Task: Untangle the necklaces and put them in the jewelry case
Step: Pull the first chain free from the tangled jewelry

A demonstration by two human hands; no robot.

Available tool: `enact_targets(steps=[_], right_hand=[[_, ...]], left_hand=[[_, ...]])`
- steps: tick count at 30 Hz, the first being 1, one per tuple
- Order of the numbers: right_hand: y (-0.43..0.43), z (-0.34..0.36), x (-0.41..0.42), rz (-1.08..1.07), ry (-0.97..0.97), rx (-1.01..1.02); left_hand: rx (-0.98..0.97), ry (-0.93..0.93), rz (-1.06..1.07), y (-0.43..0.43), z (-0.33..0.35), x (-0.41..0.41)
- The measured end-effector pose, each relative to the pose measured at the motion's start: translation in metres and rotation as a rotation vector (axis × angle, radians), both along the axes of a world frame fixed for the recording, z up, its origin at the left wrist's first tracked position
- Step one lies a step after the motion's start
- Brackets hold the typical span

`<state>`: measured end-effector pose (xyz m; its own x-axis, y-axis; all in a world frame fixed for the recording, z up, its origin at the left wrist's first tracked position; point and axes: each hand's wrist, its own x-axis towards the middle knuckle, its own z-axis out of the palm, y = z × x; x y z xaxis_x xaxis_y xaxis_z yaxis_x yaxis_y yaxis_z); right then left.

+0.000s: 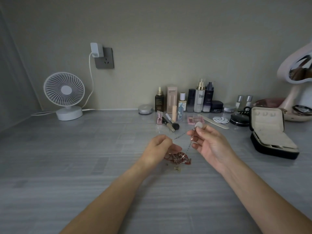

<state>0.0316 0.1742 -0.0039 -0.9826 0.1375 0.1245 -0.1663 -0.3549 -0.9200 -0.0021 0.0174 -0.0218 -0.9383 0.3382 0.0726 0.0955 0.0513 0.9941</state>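
1. the jewelry case [270, 132] stands open on the worktop [84, 166], with its lid upright and its pale trays showing.
2. left of the case and well apart from it, a tangle of necklaces [179, 157] lies on the worktop, red cord and pinkish chain knotted together.
3. the left hand [157, 147] hangs just above the tangle, farther from the case than the right hand. its grip pinches a thin silver chain [181, 135] between thumb and fingertip.
4. the right hand [208, 142], between the tangle and the case, is raised off the worktop. its grip grasps the same chain beside a round pale pendant [198, 125], the other fingers loosely curled.
5. the chain runs straight from hand to hand, and a second strand drops from the right hand into the tangle.
6. a small gold piece [176, 168] lies loose just by the tangle.
7. behind and left of the case, bottles [200, 98] line the wall. far left of the case stands a white fan [65, 93].
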Motion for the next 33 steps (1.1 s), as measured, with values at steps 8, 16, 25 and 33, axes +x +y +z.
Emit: enact_targets(steps=[8,16,25,33], right_hand=[[0.003,0.001,-0.001,0.040,0.052,-0.004],[0.020,0.006,-0.006,-0.084,-0.032,-0.342],[0.027,0.006,-0.008,-0.123,0.003,-0.387],[0.034,0.007,-0.007,-0.164,0.011,-0.442]], left_hand=[[-0.042,0.058,-0.243,0.003,-0.005,0.008],[0.196,0.027,-0.133,-0.011,0.000,-0.009],[0.481,-0.127,-0.075,-0.023,0.011,-0.017],[0.478,-0.155,-0.078,-0.032,0.011,-0.022]])
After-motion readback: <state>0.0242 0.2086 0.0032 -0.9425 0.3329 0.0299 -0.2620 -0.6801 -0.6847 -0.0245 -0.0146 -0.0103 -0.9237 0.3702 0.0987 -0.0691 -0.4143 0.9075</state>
